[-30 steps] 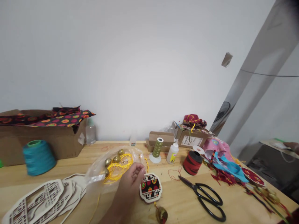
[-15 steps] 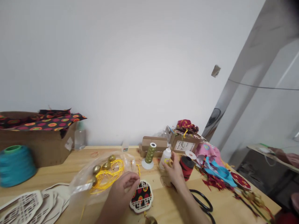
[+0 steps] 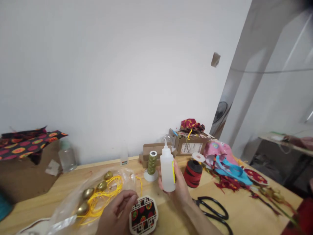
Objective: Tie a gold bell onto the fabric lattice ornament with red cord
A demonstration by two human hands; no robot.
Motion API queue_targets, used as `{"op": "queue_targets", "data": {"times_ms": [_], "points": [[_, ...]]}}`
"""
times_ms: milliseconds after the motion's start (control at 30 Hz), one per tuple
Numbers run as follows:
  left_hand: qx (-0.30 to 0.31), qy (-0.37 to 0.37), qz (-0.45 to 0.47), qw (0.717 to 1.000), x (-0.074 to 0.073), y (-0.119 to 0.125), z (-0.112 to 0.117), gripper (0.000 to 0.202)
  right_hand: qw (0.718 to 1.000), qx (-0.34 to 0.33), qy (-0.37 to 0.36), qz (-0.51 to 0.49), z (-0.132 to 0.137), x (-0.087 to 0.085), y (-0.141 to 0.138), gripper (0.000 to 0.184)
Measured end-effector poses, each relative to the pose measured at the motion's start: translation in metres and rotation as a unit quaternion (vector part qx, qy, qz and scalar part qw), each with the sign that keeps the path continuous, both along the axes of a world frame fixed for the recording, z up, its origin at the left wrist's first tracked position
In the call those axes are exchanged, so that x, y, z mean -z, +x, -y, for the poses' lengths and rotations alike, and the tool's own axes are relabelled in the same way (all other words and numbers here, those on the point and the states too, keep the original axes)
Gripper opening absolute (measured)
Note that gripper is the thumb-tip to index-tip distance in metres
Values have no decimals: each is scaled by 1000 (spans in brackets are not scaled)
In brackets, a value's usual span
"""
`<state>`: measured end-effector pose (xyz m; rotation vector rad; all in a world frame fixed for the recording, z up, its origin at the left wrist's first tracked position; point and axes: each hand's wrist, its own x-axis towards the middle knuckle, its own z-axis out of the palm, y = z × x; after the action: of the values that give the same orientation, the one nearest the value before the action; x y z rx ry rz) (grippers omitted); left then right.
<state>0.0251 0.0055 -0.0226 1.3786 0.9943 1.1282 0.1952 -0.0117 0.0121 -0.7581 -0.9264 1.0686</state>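
My right hand [image 3: 180, 187] is wrapped round a translucent white squeeze bottle [image 3: 167, 171] with a pointed nozzle and a yellow label edge. The bottle is upright, raised above the table. My left hand [image 3: 118, 210] has curled fingers, its thumb at the upper left edge of a wooden fretwork ornament [image 3: 143, 215]. Dark fabric with red and orange round patterns fills the ornament's frame. Left of that hand, brass bells [image 3: 88, 193] and yellow cord [image 3: 111, 192] lie on a clear plastic bag [image 3: 65, 209]. Behind the bottle stands an olive thread spool [image 3: 152, 163].
Black-handled scissors [image 3: 212, 209] and a red-and-black cord spool [image 3: 193, 173] are to the right. Blue ribbon [image 3: 231, 171] and fabric scraps lie beyond. Cardboard boxes [image 3: 44, 174] with patterned cloth stand by the wall. A clear bottle [image 3: 67, 158] is at the back left.
My right hand has taken hold of the squeeze bottle, lifted it and brought it closer. The view has shifted slightly. My left hand stays beside the ornament.
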Motion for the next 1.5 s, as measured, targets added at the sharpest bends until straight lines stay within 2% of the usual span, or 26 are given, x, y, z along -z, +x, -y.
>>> {"op": "queue_targets", "data": {"times_ms": [33, 100, 267, 433, 567, 767, 933, 1033, 1133, 1200, 1367, 1433, 1500], "points": [[-5, -10, 8, 1000, -1, 0, -1, 23, 998, -46, -6, -41, 1, 1, 0, 38], [-27, -34, 32, 999, 0, 0, -4, 24, 993, -86, -5, -84, 0, 3, 3, 28], [-64, -121, 108, 985, 4, 1, -11, 27, 983, -80, 26, -164, -3, 10, 13, 29], [-44, -156, 155, 974, 0, 3, -4, 25, 977, -66, 18, -202, 0, 8, 13, 36], [-22, -180, 159, 971, -4, 4, 1, 23, 971, -67, -25, -227, 1, 5, 11, 33], [-16, -204, 200, 958, -1, 0, -6, 21, 948, -88, -92, -292, -6, 16, 11, 15], [3, -185, 197, 963, 2, -1, -8, 19, 930, -126, -166, -303, -7, 15, 8, 29], [19, -97, 74, 992, 2, -2, -6, 19, 941, -119, -176, -262, -7, 19, 6, 29], [4, -1, -66, 998, 3, -5, -6, 12, 980, -30, -139, -139, -7, 25, 6, 28], [-12, 33, -98, 995, 4, -7, -8, 7, 991, 32, -114, -59, -7, 27, 7, 27], [-3, 70, -136, 988, 6, -12, -11, 6, 990, 94, -100, 33, -3, 21, 8, 30], [14, 83, -170, 982, 6, -13, -10, 7, 977, 131, -99, 136, 0, 20, 7, 30], [37, 103, -206, 972, 4, -12, -8, 9, 947, 164, -89, 260, 2, 22, 6, 30]]}}
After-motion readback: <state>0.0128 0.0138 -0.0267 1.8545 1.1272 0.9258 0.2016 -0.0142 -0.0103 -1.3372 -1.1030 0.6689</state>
